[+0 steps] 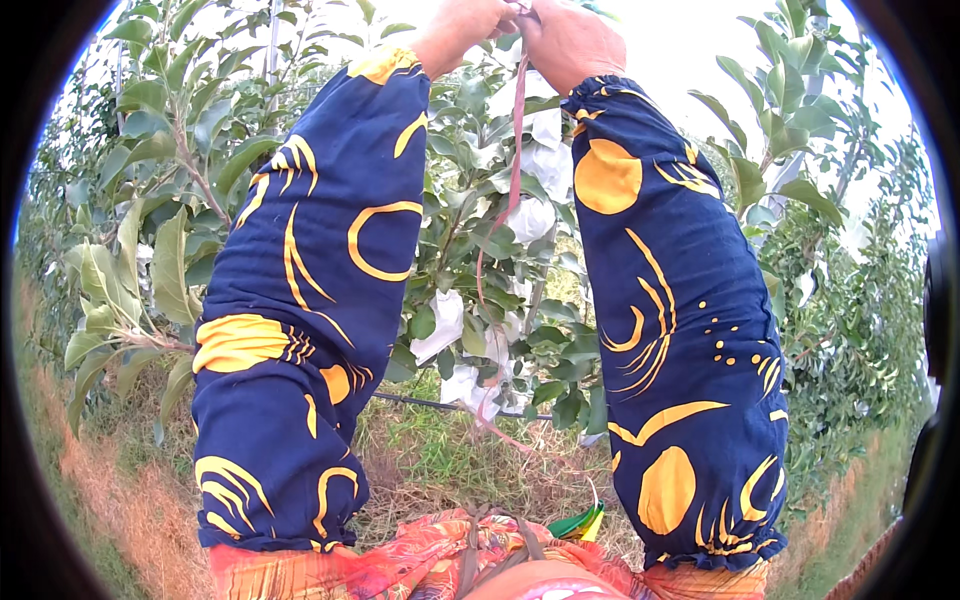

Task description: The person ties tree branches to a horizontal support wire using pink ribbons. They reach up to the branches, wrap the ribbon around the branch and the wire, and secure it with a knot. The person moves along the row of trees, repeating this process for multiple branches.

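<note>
Raised to the top edge of the picture, my left hand [461, 34] and my right hand [574, 45] meet with their fingertips together. Between them they pinch a flat pink ribbon [517, 142], partly cut off by the frame. Its free length hangs past the apple tree's leaves [480, 202] and trails towards my waist. White fruit bags [546, 169] hang on the branches behind it. Dark blue sleeve covers with yellow shapes wrap both my forearms. Whatever lies above my fingers is out of view.
Leafy branches [187, 161] reach in close on the left, and more foliage [795, 112] stands on the right. A thin dark irrigation line [427, 403] crosses low behind my arms. Dry grass [450, 465] covers the ground. A green and yellow bundle [577, 523] is at my waist.
</note>
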Tool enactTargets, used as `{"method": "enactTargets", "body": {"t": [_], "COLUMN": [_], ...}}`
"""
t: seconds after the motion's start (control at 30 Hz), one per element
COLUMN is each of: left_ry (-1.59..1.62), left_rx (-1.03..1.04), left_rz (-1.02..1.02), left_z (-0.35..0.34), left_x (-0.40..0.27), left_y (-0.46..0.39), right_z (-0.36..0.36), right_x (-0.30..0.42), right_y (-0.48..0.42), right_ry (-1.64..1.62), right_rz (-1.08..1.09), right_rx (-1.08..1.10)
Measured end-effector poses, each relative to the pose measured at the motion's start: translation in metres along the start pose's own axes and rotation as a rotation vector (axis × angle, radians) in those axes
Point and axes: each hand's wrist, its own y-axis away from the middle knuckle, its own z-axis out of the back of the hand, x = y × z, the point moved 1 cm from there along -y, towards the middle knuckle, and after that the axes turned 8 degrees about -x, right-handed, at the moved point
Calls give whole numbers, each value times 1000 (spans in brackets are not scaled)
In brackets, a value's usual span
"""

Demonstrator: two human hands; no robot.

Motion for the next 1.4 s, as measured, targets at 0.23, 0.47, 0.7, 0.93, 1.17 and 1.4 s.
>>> {"method": "enactTargets", "body": {"t": [0.23, 0.47, 0.7, 0.93, 1.17, 1.4], "left_ry": [-253, -84, 99, 356, 203, 244], "left_rx": [-23, -140, -142, -153, -39, -122], "left_rz": [-72, -160, -61, 8, 393, 394], "left_z": [2, 9, -4, -16, -34, -34], "left_x": [-2, -1, -2, -7, -6, 0], "left_y": [0, 2, -2, 11, 52, 49], "right_z": [3, 8, -12, 11, 8, -9], "right_x": [4, 10, 5, 8, 14, 14], "right_y": [-1, 6, 42, 69, 116, 156], "right_ry": [190, -161, -1261, -1637, -1524, -1417], "right_rz": [133, 84, -842, -1004, -992, -983], "right_rx": [103, 97, 280, 286, 223, 205]}}
